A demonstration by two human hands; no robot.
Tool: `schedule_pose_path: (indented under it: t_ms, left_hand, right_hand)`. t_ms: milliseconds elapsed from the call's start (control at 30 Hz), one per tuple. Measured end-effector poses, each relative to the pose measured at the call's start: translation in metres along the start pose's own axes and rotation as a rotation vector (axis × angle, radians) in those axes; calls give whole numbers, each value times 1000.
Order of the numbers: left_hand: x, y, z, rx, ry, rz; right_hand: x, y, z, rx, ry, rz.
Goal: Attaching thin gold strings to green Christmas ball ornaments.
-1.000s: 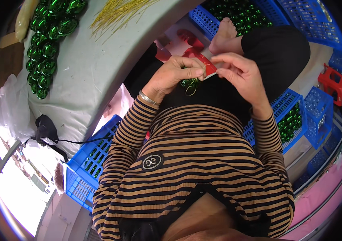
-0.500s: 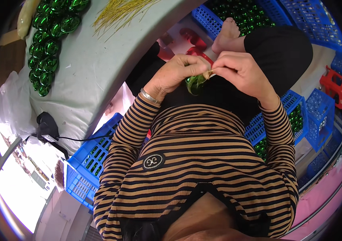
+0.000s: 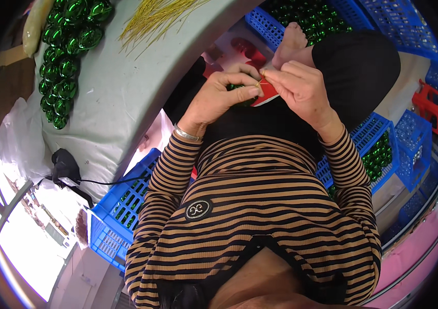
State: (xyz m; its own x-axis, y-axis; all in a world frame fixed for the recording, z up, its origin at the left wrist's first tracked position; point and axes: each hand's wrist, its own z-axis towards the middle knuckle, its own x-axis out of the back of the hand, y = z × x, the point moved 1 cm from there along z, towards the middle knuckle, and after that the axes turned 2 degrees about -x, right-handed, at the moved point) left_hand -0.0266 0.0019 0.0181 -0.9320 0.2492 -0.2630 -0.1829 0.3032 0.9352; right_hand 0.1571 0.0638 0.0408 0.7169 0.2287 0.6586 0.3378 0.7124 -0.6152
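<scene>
Over my lap, my left hand (image 3: 223,98) is closed around a shiny green ball (image 3: 244,99), which its fingers largely cover. Thin yellow tie wire (image 3: 262,80) rises from the ball beside my left thumb. The fingertips of my right hand (image 3: 303,92) pinch the upper end of that wire, close to my left fingers. On the pale cloth-covered table to my left, a long cluster of glossy green balls (image 3: 63,64) lies near a loose bundle of yellow wires (image 3: 160,18).
Blue crates holding green balls stand at my left side (image 3: 118,211), at my right (image 3: 376,129) and beyond my bare foot (image 3: 265,26). A red stool (image 3: 430,105) sits at the far right. A black cable (image 3: 111,181) runs off the table (image 3: 111,103) edge.
The green ball has turned deeper into my left hand. My right hand has shifted slightly left and now pulls at the yellow wire, which shows between both hands.
</scene>
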Motion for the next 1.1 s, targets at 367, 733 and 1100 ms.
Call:
schedule_pose_path:
  t_ms: [367,733,1100]
  left_hand:
    - [5,12,-5,-165,-8,538]
    - [4,22,-4,-133,-5,397]
    - [10,65,-1,-437,58,641]
  right_hand:
    - [-2,-4,-10,-260,-239,416]
    - [-7,-10,-7,-589,-191,1004]
    - [39,8,20,-362,-258,1001]
